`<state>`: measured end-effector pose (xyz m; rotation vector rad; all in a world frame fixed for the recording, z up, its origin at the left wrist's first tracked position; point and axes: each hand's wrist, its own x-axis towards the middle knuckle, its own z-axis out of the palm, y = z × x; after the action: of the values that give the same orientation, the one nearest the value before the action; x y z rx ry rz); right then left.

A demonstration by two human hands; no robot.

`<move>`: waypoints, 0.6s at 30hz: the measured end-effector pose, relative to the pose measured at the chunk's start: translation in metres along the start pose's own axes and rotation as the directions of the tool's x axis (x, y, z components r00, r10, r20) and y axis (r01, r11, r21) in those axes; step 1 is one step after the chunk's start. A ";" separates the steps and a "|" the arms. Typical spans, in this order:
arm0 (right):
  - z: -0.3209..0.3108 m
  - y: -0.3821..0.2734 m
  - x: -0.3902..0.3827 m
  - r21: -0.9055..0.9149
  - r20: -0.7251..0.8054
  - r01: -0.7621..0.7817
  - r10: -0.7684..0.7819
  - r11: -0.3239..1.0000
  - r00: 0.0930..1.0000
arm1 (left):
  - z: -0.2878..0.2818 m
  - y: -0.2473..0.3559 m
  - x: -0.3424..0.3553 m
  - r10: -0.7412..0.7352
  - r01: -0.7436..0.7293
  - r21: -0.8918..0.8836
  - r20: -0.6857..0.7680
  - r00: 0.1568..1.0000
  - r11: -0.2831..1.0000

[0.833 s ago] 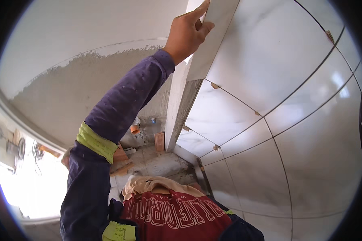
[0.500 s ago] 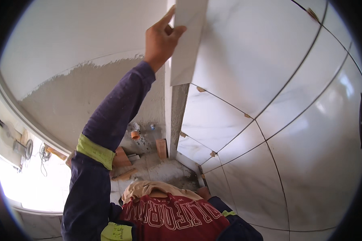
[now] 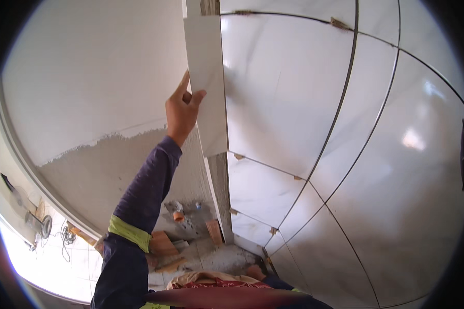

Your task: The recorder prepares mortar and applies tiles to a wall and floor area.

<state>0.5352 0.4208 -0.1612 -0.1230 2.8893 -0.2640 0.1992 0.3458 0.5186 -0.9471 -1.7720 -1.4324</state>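
Observation:
A narrow white marbled tile strip [image 3: 206, 62] stands upright along the wall corner, beside large tiles on the right. My left hand [image 3: 182, 114] grips its left edge, thumb on the front face and fingers reaching round the side. Below the strip, a bare grey mortar edge [image 3: 219, 180] of the corner shows. Low in the view, my right hand [image 3: 255, 271] hangs by my body at the end of its dark sleeve. Its fingers are hidden, and I cannot make out anything in it.
Small brown wedges [image 3: 340, 23] sit in joints of the white wall tiles [image 3: 288, 77]. Below are an orange pipe stub [image 3: 178, 216], reddish tile pieces [image 3: 163, 243] and a blue fitting [image 3: 198, 206]. A fan [image 3: 38, 224] and a coiled cable [image 3: 67, 236] lie beyond the left-hand opening.
The view has tipped upward, so the strip's upper end now shows and my left hand appears lower and further left. My left hand keeps its hold on the tile strip.

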 end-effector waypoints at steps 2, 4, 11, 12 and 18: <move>0.010 0.003 -0.009 0.067 0.031 -0.011 0.009 0.998 0.999 | 0.001 0.001 -0.003 -0.067 0.066 -0.030 -0.018 0.998 0.997; 0.005 0.011 -0.014 0.054 0.008 -0.034 0.033 0.998 0.999 | 0.011 0.000 -0.003 -0.096 0.097 -0.021 0.015 0.995 0.995; 0.025 0.018 -0.010 -0.008 -0.036 -0.038 0.038 0.999 0.999 | 0.013 -0.002 0.001 -0.097 0.096 -0.019 -0.036 0.995 0.995; 0.027 0.020 -0.011 -0.017 -0.038 -0.039 0.038 0.999 0.999 | 0.014 -0.004 0.001 -0.098 0.096 -0.057 -0.046 0.994 0.994; 0.034 0.027 -0.012 -0.058 -0.045 -0.071 0.068 0.996 0.997 | 0.016 -0.009 0.004 -0.070 0.067 -0.038 -0.081 0.994 0.997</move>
<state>0.5531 0.4430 -0.1958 -0.0276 2.9384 -0.1695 0.1889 0.3606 0.5149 -0.8405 -1.7390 -1.5282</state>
